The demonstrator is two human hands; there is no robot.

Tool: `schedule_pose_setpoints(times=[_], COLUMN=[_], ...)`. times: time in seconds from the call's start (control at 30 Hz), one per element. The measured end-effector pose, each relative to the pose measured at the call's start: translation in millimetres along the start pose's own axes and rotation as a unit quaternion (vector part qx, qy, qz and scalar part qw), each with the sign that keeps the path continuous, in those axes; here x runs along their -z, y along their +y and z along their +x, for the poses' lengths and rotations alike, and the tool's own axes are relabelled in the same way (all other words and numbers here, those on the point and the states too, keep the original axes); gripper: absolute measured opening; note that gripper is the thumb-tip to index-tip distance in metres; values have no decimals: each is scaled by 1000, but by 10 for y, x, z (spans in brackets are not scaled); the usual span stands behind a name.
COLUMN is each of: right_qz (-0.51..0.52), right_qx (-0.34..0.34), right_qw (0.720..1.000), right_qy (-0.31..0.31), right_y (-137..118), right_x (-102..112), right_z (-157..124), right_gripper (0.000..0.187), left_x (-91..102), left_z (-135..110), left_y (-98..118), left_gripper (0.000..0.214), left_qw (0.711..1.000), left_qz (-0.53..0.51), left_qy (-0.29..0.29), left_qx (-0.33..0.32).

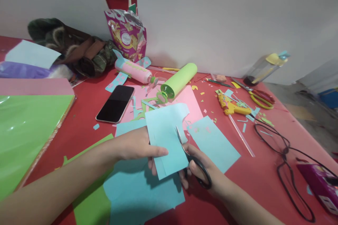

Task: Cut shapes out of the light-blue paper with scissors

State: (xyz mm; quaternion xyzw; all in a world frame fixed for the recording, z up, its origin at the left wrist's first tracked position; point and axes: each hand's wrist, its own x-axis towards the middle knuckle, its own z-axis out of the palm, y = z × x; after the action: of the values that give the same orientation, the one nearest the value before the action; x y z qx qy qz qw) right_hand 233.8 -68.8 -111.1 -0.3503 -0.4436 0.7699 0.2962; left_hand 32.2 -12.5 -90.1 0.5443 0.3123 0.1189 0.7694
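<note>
My left hand pinches a light blue sheet of paper by its left edge and holds it above the red table. My right hand is closed round black-handled scissors. Their blades point up into the lower right part of the blue sheet. Under my hands lie more light blue sheets, a green sheet and a pink sheet.
A black phone, a pink bottle and a green roll lie behind the paper. A yellow glue gun, red-and-yellow scissors and a black cable are to the right. Green and pink card is stacked left.
</note>
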Motion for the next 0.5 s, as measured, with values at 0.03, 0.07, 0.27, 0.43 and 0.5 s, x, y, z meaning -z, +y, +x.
schedule_pose_setpoints(times=[0.03, 0.07, 0.27, 0.43, 0.5], right_qz=[0, -1, -7, -21, -23], right_qx=[2, 3, 0, 2, 0], right_qw=[1000, 1000, 1000, 1000, 1000], right_qy=[-1, -3, -4, -11, -13], right_y=[2, 5, 26, 11, 2], right_x=[3, 6, 14, 9, 10], right_z=[1, 3, 15, 25, 26], right_gripper=[40, 41, 43, 45, 46], left_x=[1, 3, 8, 8, 11], left_z=[2, 5, 5, 4, 6], left_y=[0, 1, 15, 24, 25], left_gripper=[44, 45, 44, 43, 43], left_qw=[1000, 1000, 1000, 1000, 1000], left_qz=[-2, -3, -3, -7, -8], left_qy=[1, 1, 2, 6, 7], left_qx=[1, 1, 0, 12, 17])
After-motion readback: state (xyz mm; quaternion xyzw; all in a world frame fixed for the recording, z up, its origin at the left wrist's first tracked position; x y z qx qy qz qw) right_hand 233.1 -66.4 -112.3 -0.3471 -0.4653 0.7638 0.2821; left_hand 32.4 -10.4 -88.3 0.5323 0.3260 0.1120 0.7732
